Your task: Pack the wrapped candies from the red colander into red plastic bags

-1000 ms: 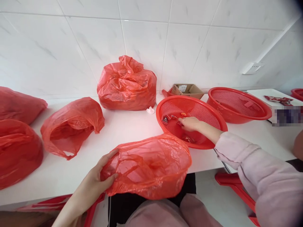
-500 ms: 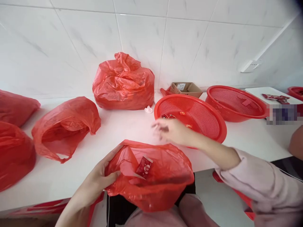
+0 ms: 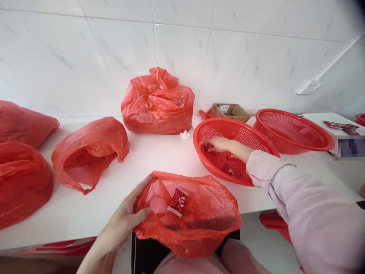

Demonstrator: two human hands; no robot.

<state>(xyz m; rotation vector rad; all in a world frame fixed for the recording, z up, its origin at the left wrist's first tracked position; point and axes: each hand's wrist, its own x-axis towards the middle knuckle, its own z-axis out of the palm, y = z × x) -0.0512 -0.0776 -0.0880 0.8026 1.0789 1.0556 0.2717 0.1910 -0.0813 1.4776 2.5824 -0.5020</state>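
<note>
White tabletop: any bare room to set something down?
The widest bare patch of white tabletop lies between the knotted red plastic bag, the slack red plastic bag, the near round red basket and the wide-open red plastic bag in the left hand. Another runs along the front edge, left of that hand. Crowded: behind that basket, around the brown cardboard box.

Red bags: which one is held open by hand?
The front bag, its rim gripped by the left hand, with a packet inside; no hand touches the others.
</note>
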